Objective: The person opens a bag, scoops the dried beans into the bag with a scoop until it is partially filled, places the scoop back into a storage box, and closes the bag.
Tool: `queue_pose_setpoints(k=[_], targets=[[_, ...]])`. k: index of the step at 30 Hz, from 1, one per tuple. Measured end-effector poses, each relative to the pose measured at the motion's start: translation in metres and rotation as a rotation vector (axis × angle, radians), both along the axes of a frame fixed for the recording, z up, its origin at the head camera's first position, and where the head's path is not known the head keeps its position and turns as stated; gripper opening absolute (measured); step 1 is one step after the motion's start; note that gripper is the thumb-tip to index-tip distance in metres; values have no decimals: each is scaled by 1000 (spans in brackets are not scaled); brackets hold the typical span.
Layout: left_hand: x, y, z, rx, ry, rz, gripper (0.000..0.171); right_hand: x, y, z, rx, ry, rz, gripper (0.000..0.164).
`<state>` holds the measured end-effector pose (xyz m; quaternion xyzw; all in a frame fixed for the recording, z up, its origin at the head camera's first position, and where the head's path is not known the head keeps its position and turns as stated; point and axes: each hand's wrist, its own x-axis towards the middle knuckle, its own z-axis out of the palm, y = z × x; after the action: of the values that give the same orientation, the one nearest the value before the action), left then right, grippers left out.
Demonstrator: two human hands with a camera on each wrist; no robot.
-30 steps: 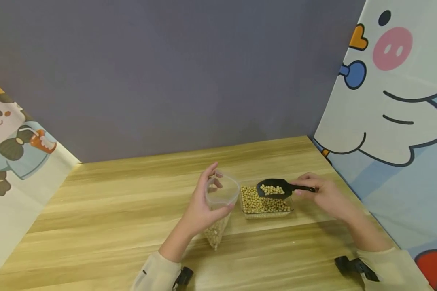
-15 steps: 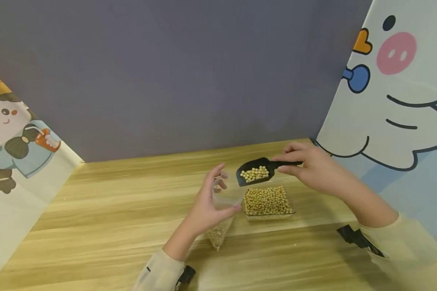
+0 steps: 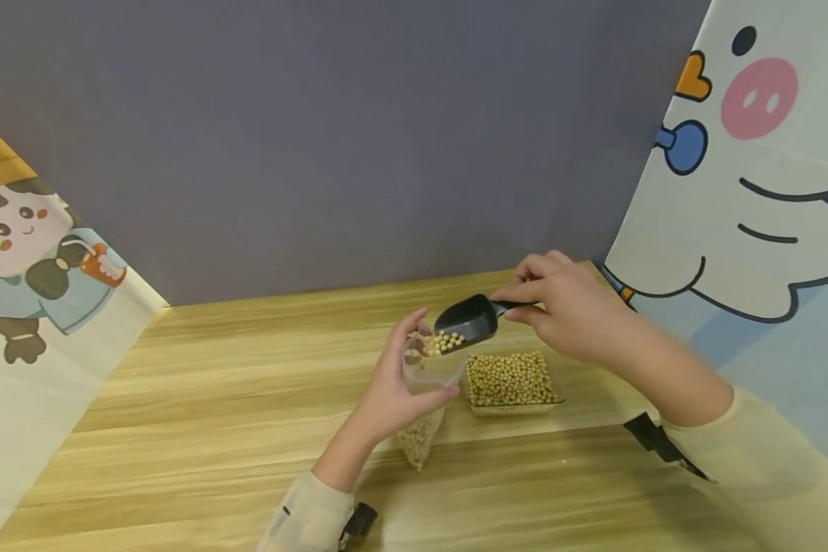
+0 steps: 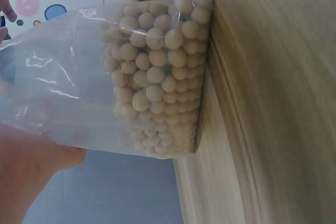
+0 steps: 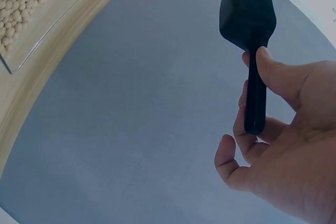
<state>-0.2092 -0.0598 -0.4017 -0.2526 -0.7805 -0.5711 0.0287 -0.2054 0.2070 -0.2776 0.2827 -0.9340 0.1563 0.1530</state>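
My left hand [image 3: 389, 391] holds a clear plastic bag [image 4: 63, 82] by its mouth, fingers and thumb spread around the opening. Soybeans [image 4: 155, 72] fill the lower part of the bag, which stands upright on the table. In the head view my right hand [image 3: 569, 310] pinches the handle of a black scoop [image 3: 472, 316]. The scoop tilts down to the left over the bag's mouth, and soybeans [image 3: 448, 342] slide off its lip into the bag. From the right wrist view, the thumb and fingers grip the scoop handle [image 5: 255, 98]; the scoop's underside faces the camera.
Right of the bag sits a clear rectangular container [image 3: 517, 408] heaped with soybeans. Under everything is a wood-grain table [image 3: 248, 429]. A grey panel [image 3: 359, 153] rises behind it, with cartoon-printed walls on both sides.
My right hand has lifted the loaded scoop from above the container, carried it left to the bag's mouth and tipped it. Soybeans now fall out. My left hand keeps holding the bag.
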Motion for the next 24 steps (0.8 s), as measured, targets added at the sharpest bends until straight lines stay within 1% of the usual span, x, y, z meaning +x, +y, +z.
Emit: queue_pose_setpoints(k=[5, 9, 12, 15, 17, 20, 23, 24], targets=[[1, 1, -1, 18, 35, -7, 105, 4, -5, -5, -18, 49, 18, 26], [2, 1, -3, 14, 36, 1, 103, 8, -5, -7, -33, 72, 21, 25], [2, 0, -3, 17, 33, 2, 103, 7, -1, -9, -55, 27, 8, 26], [2, 0, -4, 17, 32, 0, 104, 6, 9, -12, -88, -30, -25, 28], [1, -1, -4, 17, 32, -3, 104, 4, 19, -16, -111, -42, -48, 29], [2, -3, -4, 14, 32, -5, 104, 1, 37, -26, -142, -45, -84, 30], [1, -5, -2, 8, 42, -4, 104, -3, 59, -42, -146, -79, -125, 31], [1, -6, -2, 5, 46, -6, 104, -4, 65, -48, -133, -102, -142, 32]])
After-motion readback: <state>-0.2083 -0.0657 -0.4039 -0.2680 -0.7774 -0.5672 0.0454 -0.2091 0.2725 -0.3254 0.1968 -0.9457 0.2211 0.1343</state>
